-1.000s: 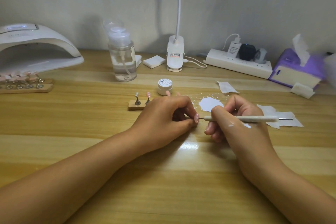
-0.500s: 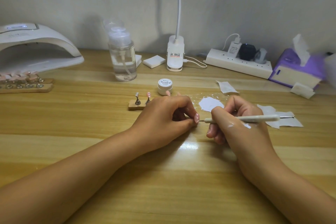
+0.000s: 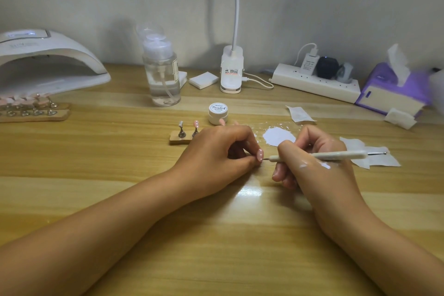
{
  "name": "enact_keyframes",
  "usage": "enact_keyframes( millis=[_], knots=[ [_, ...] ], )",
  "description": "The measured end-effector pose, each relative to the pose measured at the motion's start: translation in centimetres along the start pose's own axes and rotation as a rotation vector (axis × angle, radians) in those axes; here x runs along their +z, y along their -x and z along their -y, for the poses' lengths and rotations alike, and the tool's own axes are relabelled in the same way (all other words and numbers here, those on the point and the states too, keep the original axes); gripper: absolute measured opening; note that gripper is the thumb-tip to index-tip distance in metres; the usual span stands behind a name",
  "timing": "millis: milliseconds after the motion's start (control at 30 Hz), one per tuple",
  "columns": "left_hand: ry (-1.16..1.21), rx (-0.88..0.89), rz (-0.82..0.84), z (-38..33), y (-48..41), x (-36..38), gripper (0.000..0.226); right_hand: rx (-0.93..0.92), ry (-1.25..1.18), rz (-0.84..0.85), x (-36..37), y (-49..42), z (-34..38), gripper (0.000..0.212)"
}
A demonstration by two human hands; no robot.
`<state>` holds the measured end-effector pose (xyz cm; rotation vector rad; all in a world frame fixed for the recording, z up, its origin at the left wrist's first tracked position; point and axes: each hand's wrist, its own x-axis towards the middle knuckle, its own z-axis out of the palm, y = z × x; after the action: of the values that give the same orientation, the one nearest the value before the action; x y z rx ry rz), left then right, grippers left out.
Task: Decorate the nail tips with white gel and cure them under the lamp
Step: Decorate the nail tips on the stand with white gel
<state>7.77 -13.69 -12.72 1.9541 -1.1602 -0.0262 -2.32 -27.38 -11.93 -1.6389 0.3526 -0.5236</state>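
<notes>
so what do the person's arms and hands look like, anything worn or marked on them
Both forearms are bare to the frame edge: no sleeves, watch or bracelet show. No gloves or rings are visible on the left hand or right hand. The back of the right hand carries two white smears.

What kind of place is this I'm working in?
Probably a home nail-art desk: a curing lamp sits at the far left, a rack of nail tips stands in front of it, and a small gel pot sits on the wooden table.
</notes>
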Motion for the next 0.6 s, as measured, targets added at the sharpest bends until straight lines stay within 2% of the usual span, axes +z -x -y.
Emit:
enact_keyframes(
  millis=[133,300,433,600],
  knots=[
    [0.004,0.001,-0.003,0.0,0.0,0.0,0.007,-0.012,-0.030,-0.012,-0.1,0.0,0.2,0.022],
    [0.010,0.013,-0.017,0.0,0.0,0.0,0.010,-0.065,-0.149,-0.121,-0.4,0.0,-0.2,0.030],
    [0.019,0.015,-0.020,0.1,0.1,0.0,0.011,-0.221,0.062,-0.194,-1.7,-0.8,0.2,0.030],
    [0.020,-0.015,-0.031,0.1,0.1,0.0,0.014,-0.058,0.243,-0.184,-2.9,-1.9,-0.3,0.027]
  ],
)
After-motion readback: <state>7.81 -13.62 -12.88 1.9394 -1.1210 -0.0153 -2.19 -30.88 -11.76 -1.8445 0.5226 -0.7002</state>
